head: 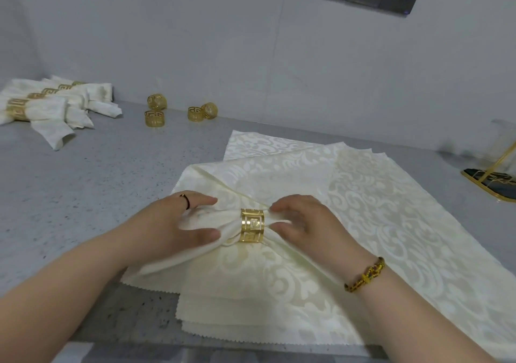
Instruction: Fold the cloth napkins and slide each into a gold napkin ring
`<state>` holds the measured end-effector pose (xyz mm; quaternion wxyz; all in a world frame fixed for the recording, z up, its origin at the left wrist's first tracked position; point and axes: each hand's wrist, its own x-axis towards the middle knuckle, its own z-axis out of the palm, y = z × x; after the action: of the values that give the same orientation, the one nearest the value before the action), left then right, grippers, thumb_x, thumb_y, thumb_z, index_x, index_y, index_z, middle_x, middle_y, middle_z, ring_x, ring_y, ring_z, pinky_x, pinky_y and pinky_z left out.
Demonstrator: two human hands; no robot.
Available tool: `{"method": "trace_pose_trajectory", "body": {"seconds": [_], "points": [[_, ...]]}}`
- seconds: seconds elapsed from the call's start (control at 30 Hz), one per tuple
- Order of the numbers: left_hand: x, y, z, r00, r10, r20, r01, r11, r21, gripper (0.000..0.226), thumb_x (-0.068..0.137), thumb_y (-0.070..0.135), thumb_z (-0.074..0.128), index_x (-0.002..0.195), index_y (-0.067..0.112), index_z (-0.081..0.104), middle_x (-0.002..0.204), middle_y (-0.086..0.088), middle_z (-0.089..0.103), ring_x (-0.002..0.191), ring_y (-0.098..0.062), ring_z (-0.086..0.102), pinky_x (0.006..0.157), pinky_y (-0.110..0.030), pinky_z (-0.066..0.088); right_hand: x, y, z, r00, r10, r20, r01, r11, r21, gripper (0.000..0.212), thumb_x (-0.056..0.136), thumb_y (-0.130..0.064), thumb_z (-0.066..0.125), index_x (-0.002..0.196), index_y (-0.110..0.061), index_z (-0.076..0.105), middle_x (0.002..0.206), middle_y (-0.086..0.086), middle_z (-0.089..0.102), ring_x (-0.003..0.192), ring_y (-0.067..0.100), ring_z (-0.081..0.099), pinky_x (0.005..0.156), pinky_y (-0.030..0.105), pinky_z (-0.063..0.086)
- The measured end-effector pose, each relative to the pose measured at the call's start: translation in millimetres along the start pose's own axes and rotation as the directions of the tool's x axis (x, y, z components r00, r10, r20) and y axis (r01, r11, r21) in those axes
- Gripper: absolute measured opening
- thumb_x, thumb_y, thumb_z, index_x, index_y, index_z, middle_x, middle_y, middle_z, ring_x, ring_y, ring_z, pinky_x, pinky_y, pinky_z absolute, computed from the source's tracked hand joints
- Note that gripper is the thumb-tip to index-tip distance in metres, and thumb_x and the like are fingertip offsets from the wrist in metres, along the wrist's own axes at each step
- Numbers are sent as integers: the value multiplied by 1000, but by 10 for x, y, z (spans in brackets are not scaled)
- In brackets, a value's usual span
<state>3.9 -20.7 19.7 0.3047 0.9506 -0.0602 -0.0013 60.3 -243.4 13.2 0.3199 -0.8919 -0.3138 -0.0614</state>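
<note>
Threading: a gathered napkin (223,223) is passing through a gold ring (252,225) at the near centre of the grey counter (83,184), on top of a stack of flat napkins (363,209)
Left hand (178,223): fingers curled, closing on the bunched cloth just left of the ring; thumb and forefinger pinching the fabric
Right hand (301,223): fingertips pressed together against the ring's right edge, pinching the cloth emerging there
Key relation: the napkin's long axis is running left to right through the ring's bore; the ring is sitting between the two hands, touching the right fingertips and just beside the left ones, so both are equally placed
Judged next: sliding along that axis is needed to centre the ring
Done pile: ringed napkins (50,105) are lying far left
Spare rings (178,109): four are waiting near the wall
Risk: cloth may be bunching unevenly inside the ring
</note>
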Motion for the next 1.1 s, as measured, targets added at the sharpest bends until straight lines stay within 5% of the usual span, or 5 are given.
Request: {"method": "trace_pose_trajectory", "body": {"seconds": [0.2, 0.5, 0.7, 0.93, 1.1], "points": [[145, 158, 200, 985, 152, -76, -126, 952, 280, 113, 35, 84, 21, 139, 39, 29, 139, 21, 37, 128, -3, 32, 89, -11, 20, 70, 43, 152, 994, -84, -62, 84, 996, -8, 13, 79, -3, 56, 83, -10, 67, 89, -11, 62, 92, 13, 57, 79, 19, 46], [253, 111, 405, 946, 239, -217, -196, 960, 201, 78, 48, 75, 27, 112, 41, 56, 94, 19, 63, 87, 0, 54, 70, -7, 34, -25, 138, 231, 906, -419, -65, 371, 857, -356, 17, 70, -16, 46, 61, -12, 60, 84, -1, 68, 77, 14, 57, 62, 18, 40], [186, 57, 283, 986, 63, -153, -49, 995, 90, 85, 62, 75, 51, 137, 36, 36, 135, 14, 45, 124, -9, 40, 94, -16, 26, -56, 108, 74, 994, 70, -81, -35, 928, 371, 5, 79, -36, 61, 80, -33, 57, 100, -26, 55, 94, -15, 51, 80, 0, 34], [76, -181, 138, 971, -205, -123, 167, 949, -269, 21, 88, 24, 58, 104, 37, 53, 94, 20, 52, 81, 3, 47, 66, -3, 35, -54, 154, -60, 968, 173, 180, -186, 981, 62, 26, 86, -17, 60, 99, -34, 46, 101, -19, 46, 103, 1, 37, 78, -3, 28], [-38, -189, 88, 958, -231, -169, 126, 870, -477, 36, 77, 10, 70, 87, 41, 55, 95, 11, 57, 80, 0, 53, 63, -5, 38, -83, 50, -70, 985, 119, 128, -131, 988, 88, 34, 84, -13, 62, 90, -40, 43, 99, -21, 42, 101, 0, 39, 80, -3, 29]]}}
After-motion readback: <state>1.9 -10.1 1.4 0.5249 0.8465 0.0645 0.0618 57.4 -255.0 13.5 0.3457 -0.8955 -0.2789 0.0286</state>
